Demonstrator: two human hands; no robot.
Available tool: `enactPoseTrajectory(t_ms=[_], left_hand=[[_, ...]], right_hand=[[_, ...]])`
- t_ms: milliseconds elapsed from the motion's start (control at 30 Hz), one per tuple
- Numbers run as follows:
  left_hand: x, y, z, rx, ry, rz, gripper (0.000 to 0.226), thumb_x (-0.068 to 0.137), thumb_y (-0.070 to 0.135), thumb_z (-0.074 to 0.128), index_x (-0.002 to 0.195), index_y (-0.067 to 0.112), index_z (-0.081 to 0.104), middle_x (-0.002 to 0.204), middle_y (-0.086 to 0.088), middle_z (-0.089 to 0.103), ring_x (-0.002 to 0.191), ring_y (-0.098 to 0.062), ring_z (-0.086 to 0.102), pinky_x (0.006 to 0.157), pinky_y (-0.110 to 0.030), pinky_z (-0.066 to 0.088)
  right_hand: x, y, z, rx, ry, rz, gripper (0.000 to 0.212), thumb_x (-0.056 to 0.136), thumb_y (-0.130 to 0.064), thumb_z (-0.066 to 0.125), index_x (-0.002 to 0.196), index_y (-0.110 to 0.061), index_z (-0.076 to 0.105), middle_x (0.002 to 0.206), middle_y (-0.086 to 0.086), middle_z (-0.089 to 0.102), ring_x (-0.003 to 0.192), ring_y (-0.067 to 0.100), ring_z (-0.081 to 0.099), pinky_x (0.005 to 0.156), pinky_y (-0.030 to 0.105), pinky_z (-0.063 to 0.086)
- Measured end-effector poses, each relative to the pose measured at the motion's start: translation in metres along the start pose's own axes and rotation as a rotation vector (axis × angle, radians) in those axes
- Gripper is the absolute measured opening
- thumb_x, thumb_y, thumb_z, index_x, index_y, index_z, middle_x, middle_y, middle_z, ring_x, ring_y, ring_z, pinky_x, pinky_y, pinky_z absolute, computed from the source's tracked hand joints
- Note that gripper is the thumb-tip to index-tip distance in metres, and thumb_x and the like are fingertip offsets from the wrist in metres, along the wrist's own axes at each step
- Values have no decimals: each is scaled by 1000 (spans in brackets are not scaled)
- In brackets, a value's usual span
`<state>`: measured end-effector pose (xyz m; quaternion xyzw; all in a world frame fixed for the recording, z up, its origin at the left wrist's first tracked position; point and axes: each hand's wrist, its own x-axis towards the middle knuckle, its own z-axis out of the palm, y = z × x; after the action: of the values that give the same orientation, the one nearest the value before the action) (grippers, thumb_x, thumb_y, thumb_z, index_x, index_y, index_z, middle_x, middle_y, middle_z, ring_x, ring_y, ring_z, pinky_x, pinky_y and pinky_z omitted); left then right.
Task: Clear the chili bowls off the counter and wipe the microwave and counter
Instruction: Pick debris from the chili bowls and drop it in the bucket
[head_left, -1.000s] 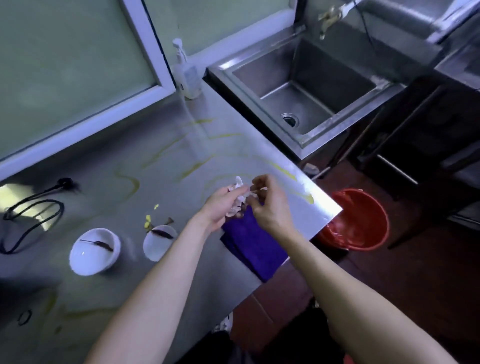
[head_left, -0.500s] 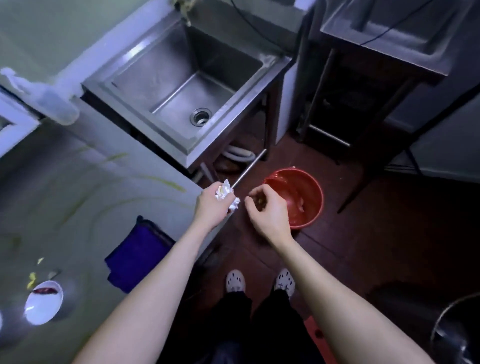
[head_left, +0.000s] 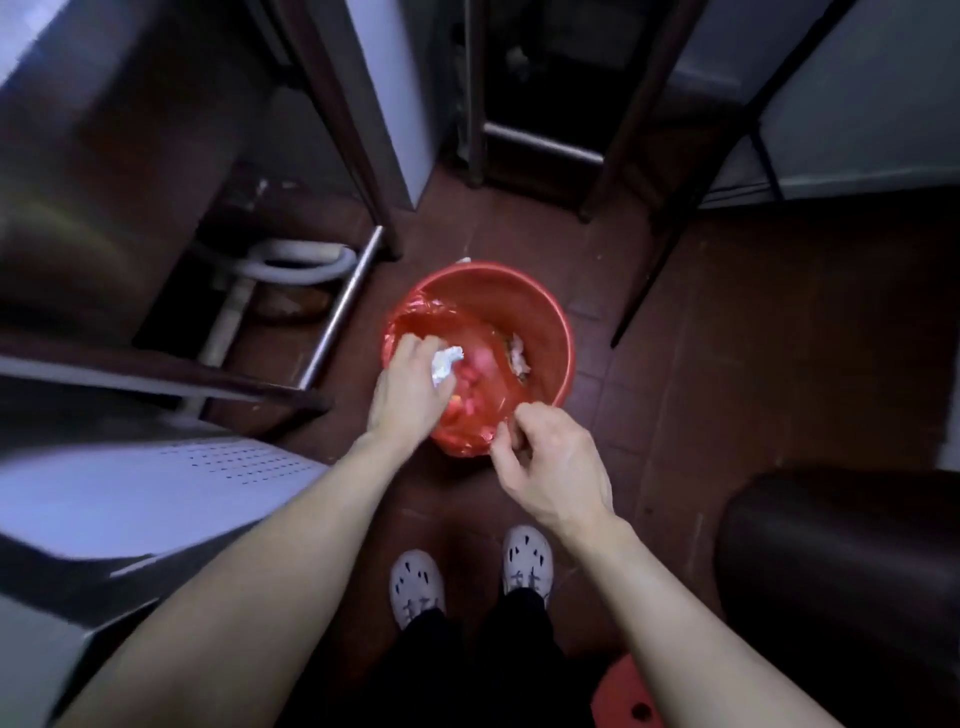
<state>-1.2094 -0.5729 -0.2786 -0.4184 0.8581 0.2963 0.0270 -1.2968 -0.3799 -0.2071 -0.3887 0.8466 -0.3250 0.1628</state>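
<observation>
My left hand (head_left: 408, 395) is over the near-left side of a red bucket (head_left: 540, 312) lined with a red plastic bag, and it grips a crumpled white tissue (head_left: 445, 365). My right hand (head_left: 553, 467) hovers at the bucket's near rim with its fingers curled together; whether it pinches something small I cannot tell. Some white and pale scraps (head_left: 517, 353) lie inside the bucket. The chili bowls, the purple cloth and the counter top are out of view.
The bucket stands on a dark red tiled floor (head_left: 727, 364). At the left are the steel counter's edge (head_left: 130, 499), its legs and a white drain pipe (head_left: 301, 260). A dark round bin (head_left: 841, 571) stands at the right. My white shoes (head_left: 418, 584) are below.
I turned from the counter toward the floor. Both hands moved away from the counter and down over the red bucket, the left one still holding the tissue. The bowls and purple cloth left the view.
</observation>
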Motion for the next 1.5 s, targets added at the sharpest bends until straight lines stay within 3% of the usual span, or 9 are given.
enactPoseTrajectory(t_ms=[100, 333, 533, 700, 800, 933, 1200, 1333, 1500], left_hand=[[36, -45, 58, 155, -169, -51, 89, 92, 52, 76, 165, 20, 35, 161, -12, 38, 146, -37, 45, 113, -57, 46], [56, -122, 105, -69, 89, -550, 50, 107, 39, 60, 147, 9, 52, 136, -23, 65, 125, -43, 64, 108, -48, 49], [64, -133, 97, -291, -92, -728, 23, 108, 34, 63, 118, 12, 62, 101, -7, 73, 49, -12, 67, 45, -7, 45], [16, -119, 123, -815, -357, -930, 29, 109, 18, 64, 129, -1, 57, 107, -28, 77, 87, -37, 82, 76, -52, 69], [-9, -108, 137, -811, -523, -903, 35, 112, 30, 58, 131, 1, 54, 117, -24, 74, 101, -36, 79, 79, -49, 67], [0, -117, 141, -772, -118, -872, 28, 108, 25, 65, 125, 4, 55, 106, -23, 75, 79, -34, 81, 71, -54, 68], [-20, -104, 107, -530, -174, -782, 8, 106, 23, 65, 109, 16, 65, 97, -10, 80, 73, -19, 79, 71, -44, 68], [-77, -56, 32, -180, -274, -491, 10, 101, 31, 63, 107, 27, 70, 91, 11, 78, 93, -21, 74, 97, -40, 59], [-163, 27, -98, 353, -161, -56, 31, 104, 35, 55, 129, 21, 67, 119, -2, 68, 113, -28, 65, 95, -45, 54]], right_hand=[[12, 49, 57, -70, -12, -147, 35, 93, -13, 70, 73, -19, 42, 71, 4, 49, 70, 29, 50, 68, 43, 43], [45, 100, 148, -184, -47, -335, 20, 94, -17, 68, 79, -14, 56, 76, 10, 57, 73, 35, 55, 72, 47, 47], [100, 108, 180, -503, -691, -267, 35, 101, -29, 52, 127, -19, 73, 152, -4, 60, 143, 29, 49, 111, 52, 43], [93, 106, 163, -576, -820, -222, 43, 97, -28, 53, 137, -20, 67, 149, 2, 62, 149, 27, 45, 125, 52, 28], [58, 110, 152, -544, -733, -181, 38, 103, -36, 51, 132, -17, 65, 134, 9, 68, 130, 32, 56, 115, 45, 38], [15, 123, 155, -578, -793, -192, 46, 104, -31, 56, 147, -16, 56, 141, 9, 65, 133, 32, 56, 115, 45, 39], [-9, 126, 129, -613, -735, -115, 44, 100, -15, 51, 143, -13, 58, 136, 11, 67, 127, 33, 60, 116, 45, 40], [-13, 64, 65, -596, -702, -127, 40, 100, -19, 52, 138, -13, 62, 131, 11, 68, 124, 35, 61, 113, 46, 41], [-20, -48, -40, -623, -585, -241, 22, 90, -17, 67, 110, -11, 71, 108, 11, 73, 103, 37, 68, 94, 47, 51]])
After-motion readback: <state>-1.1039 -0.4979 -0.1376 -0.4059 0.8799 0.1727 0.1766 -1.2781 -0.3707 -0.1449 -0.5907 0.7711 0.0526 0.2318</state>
